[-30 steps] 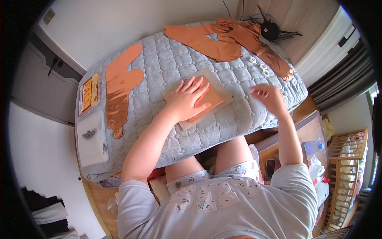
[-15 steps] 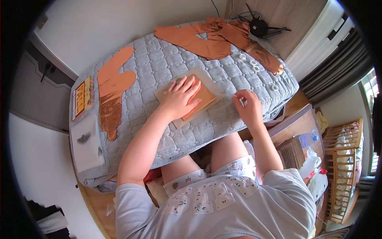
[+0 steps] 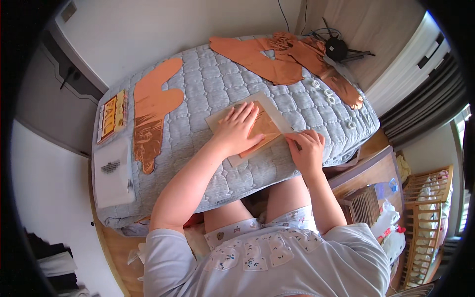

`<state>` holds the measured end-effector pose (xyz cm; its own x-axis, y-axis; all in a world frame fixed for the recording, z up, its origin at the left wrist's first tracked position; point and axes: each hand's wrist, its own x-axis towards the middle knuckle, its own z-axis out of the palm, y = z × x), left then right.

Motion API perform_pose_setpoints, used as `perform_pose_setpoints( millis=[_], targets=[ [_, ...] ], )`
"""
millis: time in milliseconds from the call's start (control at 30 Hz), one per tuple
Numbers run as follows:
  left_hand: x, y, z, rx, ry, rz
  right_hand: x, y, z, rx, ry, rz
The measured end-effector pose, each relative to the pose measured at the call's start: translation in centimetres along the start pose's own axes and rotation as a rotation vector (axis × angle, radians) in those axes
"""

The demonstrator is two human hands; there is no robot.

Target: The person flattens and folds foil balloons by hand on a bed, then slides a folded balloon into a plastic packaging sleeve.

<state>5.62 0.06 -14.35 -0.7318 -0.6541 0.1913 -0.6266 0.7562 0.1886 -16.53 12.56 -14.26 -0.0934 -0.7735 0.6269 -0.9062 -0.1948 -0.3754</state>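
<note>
On the bed lies a flat translucent packet (image 3: pixel 272 105) with a folded copper-coloured sheet (image 3: pixel 267 129) in it or on it. My left hand (image 3: pixel 238 131) rests flat on the sheet, fingers spread. At the packet's right corner, my right hand (image 3: pixel 308 148) is closed in a pinch. Its fingertips meet the packet's edge, and what is between them is too small to make out. A long copper-coloured cut-out (image 3: pixel 151 104) is spread out to the left. Another crumpled copper-coloured piece (image 3: pixel 267 62) lies at the far side.
Several white rings (image 3: pixel 329 94) sit on the grey quilted mattress (image 3: pixel 203 79) at the right. A black device with antennas (image 3: pixel 336 49) stands at the far corner. Along the left edge are a yellow flat package (image 3: pixel 113 116) and a white plastic bag (image 3: pixel 113 183). A wooden crib (image 3: pixel 426 222) stands at right.
My right hand has moved in to the packet's right corner, and its fingers have closed together; a small white bit showed in them before. My left hand stays on the sheet. The view has shifted slightly.
</note>
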Motion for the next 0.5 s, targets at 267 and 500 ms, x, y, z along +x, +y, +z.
perform_pose_setpoints(
  millis=[267, 500],
  targets=[
    [0.0, 0.0, -0.4, -0.025, -0.050, -0.028, 1.0, -0.8, 0.7, -0.091, 0.076, 0.028],
    [0.3, 0.4, -0.7, -0.021, -0.084, -0.035, 0.3, -0.6, 1.0, 0.013, -0.004, 0.060]
  ],
)
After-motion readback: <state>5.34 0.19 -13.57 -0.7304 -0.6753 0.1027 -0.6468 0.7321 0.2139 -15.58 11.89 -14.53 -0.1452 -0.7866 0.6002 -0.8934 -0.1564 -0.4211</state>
